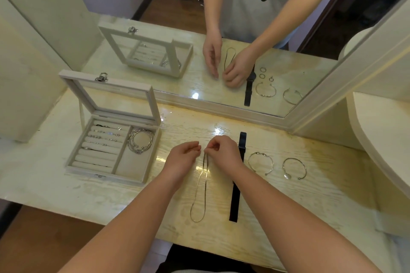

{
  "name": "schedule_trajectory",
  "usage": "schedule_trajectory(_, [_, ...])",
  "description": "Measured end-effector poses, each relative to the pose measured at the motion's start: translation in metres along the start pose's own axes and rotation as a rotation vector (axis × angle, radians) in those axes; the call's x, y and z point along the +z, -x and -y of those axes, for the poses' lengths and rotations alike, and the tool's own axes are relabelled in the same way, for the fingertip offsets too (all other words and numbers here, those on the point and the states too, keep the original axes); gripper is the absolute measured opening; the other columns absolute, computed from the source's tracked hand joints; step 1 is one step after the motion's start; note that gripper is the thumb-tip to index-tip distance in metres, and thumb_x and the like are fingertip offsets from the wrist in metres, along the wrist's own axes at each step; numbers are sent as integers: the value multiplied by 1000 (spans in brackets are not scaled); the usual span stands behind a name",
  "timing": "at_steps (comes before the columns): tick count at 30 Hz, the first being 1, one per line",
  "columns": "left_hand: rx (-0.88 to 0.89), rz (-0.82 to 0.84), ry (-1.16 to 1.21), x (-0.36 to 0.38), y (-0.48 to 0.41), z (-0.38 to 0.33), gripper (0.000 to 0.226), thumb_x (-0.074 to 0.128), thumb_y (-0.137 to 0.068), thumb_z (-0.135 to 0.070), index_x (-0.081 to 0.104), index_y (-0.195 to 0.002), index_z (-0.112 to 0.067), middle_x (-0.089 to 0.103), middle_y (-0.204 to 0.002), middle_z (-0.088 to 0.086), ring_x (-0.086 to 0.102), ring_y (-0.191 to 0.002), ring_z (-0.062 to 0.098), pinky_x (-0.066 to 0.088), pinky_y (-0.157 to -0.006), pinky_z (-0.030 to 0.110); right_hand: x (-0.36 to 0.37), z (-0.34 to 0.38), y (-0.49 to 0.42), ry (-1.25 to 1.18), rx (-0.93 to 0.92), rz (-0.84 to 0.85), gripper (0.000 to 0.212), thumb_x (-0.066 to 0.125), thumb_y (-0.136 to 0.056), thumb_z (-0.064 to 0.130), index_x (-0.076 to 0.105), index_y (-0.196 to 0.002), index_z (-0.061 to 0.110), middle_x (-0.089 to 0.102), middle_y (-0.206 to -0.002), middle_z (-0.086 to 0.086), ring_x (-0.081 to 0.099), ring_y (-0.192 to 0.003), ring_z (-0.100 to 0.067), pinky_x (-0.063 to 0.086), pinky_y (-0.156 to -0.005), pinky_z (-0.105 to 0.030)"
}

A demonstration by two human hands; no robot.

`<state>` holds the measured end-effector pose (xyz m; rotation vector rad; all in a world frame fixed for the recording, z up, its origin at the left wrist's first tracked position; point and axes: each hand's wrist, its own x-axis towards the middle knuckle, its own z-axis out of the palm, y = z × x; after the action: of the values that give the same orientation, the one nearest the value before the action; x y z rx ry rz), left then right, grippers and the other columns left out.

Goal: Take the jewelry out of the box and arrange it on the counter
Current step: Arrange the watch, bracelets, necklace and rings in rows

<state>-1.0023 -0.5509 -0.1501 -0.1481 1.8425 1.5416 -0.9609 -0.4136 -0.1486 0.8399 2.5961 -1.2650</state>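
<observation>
A thin silver necklace (199, 188) lies as a long loop on the pale wooden counter (310, 206). My left hand (180, 159) and my right hand (223, 152) both pinch its far end, fingertips almost touching. The cream jewelry box (106, 169) stands open at the left, lid (111, 97) propped up. Inside it are a bundle of silver bangles (140, 141) and several small pieces on the ring rolls (104, 137). A black strap (237, 184) lies just right of the necklace, partly under my right forearm. Two silver open bangles (261, 163) (294, 168) lie further right.
A mirror (244, 29) runs along the back of the counter and shows the person, the box and the laid-out pieces again. A curved cream shelf (381, 139) juts in at the right. The counter's front edge is close to my body.
</observation>
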Motion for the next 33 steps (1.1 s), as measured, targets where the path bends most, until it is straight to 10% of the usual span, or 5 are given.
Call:
schedule_trajectory(10, [-11, 234, 0, 25, 15, -1, 11, 64, -88, -2, 74, -94, -1, 76, -84, 12, 74, -81, 17, 54, -64, 16, -40, -6, 20, -316, 77, 90, 9, 75, -77, 12, 67, -80, 10, 73, -87, -1, 69, -86, -13, 56, -82, -32])
schedule_trajectory(26, [-161, 267, 96, 45, 20, 11, 10, 69, -86, -7, 74, -90, 0, 75, -88, 18, 74, -85, 27, 58, -68, 26, -78, -10, -20, -529, 161, 116, 2, 70, -83, 4, 70, -84, 4, 74, -87, -15, 72, -75, -19, 60, -77, -34])
schedule_trajectory(33, [-249, 210, 95, 46, 30, 24, 11, 69, -86, -5, 72, -89, 4, 74, -87, 20, 74, -83, 30, 60, -70, 33, -69, -17, -40, -306, 164, 63, 4, 73, -82, 14, 73, -85, 12, 68, -81, 1, 59, -63, -6, 44, -52, -19])
